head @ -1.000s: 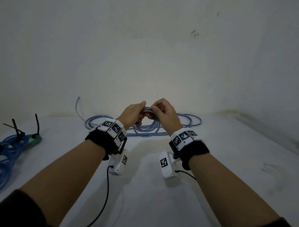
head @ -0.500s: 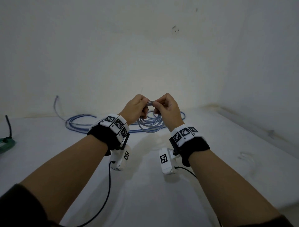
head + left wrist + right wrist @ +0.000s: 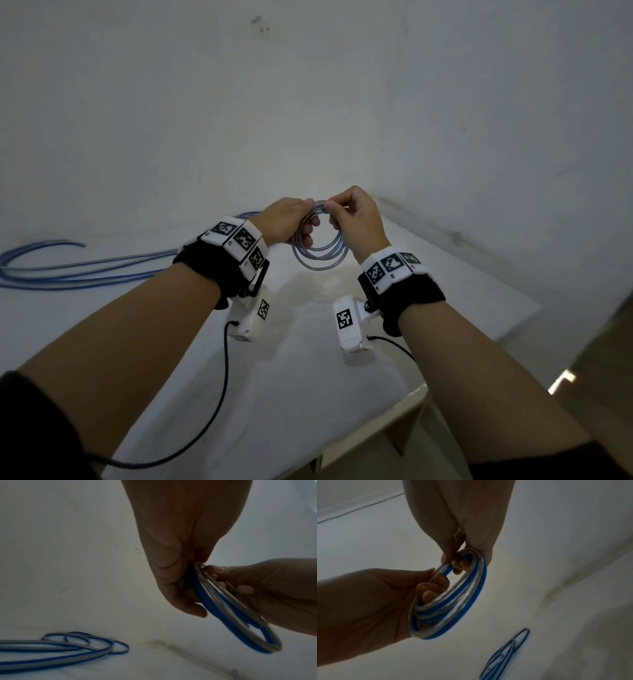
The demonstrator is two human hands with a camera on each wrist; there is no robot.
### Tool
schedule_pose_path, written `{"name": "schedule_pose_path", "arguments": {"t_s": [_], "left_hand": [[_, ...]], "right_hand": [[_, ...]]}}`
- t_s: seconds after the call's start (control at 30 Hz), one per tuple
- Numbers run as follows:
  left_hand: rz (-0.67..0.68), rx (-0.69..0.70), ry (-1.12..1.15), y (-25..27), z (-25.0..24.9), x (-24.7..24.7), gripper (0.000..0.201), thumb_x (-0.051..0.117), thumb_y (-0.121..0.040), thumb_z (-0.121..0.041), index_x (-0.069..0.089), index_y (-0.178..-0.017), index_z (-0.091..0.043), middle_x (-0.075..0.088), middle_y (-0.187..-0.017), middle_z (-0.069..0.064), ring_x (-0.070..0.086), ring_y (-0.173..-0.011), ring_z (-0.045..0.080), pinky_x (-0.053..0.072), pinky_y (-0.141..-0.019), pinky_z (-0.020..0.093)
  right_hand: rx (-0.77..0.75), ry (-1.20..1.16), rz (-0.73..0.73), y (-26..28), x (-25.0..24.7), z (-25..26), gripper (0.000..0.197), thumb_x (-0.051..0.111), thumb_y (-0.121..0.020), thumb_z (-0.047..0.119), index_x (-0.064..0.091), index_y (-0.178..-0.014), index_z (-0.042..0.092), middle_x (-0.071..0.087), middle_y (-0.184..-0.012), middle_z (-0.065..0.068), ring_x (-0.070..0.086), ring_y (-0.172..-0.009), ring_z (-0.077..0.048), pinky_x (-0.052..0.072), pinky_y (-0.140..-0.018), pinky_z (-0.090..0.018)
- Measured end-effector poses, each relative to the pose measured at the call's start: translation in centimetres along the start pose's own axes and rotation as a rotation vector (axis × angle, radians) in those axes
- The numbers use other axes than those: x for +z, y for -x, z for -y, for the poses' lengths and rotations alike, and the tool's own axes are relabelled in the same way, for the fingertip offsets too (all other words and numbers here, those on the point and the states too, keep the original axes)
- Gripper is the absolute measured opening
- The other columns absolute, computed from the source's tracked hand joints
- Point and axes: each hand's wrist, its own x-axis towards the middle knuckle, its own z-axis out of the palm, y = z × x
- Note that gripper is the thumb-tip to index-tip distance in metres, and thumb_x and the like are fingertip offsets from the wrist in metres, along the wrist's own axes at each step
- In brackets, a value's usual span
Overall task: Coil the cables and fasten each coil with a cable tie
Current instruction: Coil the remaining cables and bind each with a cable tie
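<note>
Above bench point(image 3: 294, 359), coil point(image 3: 320, 255) hangs upright between both hands; left hand point(image 3: 286, 224) grips its top-left arc, right hand point(image 3: 356, 219) pinches top strands. Loose cable point(image 3: 78, 270) trails leftward, nearer left hand. No tie visible.

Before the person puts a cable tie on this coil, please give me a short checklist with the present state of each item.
1. Coil held by both hands: ok. The left hand and right hand grip it at the top.
2. Coil lifted off the table: ok.
3. Loops gathered together: ok; in the right wrist view they lie side by side.
4. Cable tie within reach: not ok; none shows in any view.
5. A hand free to take a tie: not ok; both are occupied.
6. Free end of the coil tucked in: cannot tell.
7. Other cable apart from the coil: ok; it lies on the table to the left.
</note>
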Motion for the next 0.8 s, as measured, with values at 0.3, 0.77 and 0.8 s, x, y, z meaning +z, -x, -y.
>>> {"name": "schedule_pose_path", "arguments": {"t_s": [0.3,0.77,0.8], "left_hand": [[0.01,0.0,0.041,-2.2,-0.9,7.2,0.038,0.031,-0.101,-0.023,0.041,-0.067,-0.011,0.034,-0.058,0.003,0.035,-0.045,0.015,0.042,-0.05,0.027],[-0.017,0.043,0.056,-3.6,0.1,9.3,0.037,0.031,-0.101,-0.025,0.043,-0.069,-0.013,0.036,-0.057,0.0,0.034,-0.048,0.015,0.042,-0.054,0.028],[-0.016,0.046,0.054,-3.7,0.2,9.3,0.037,0.031,-0.101,-0.025,0.043,-0.069,-0.013,0.036,-0.057,0.0,0.034,-0.049,0.015,0.043,-0.054,0.028]], "right_hand": [[0.294,0.013,0.102,0.7,-9.1,-0.2,0.016,0.051,-0.096,0.022,0.052,-0.086,0.01,0.063,-0.082,-0.009,0.063,-0.068,-0.02,0.054,-0.066,-0.029],[0.62,1.376,0.277,0.2,-17.5,-8.4,0.04,0.07,-0.082,0.021,0.046,-0.051,0.012,0.052,-0.06,-0.004,0.053,-0.068,-0.023,0.052,-0.065,-0.029],[0.625,1.403,0.31,0.2,-17.4,-8.5,0.039,0.07,-0.081,0.022,0.046,-0.052,0.012,0.057,-0.065,-0.007,0.053,-0.072,-0.023,0.053,-0.073,-0.033]]}}
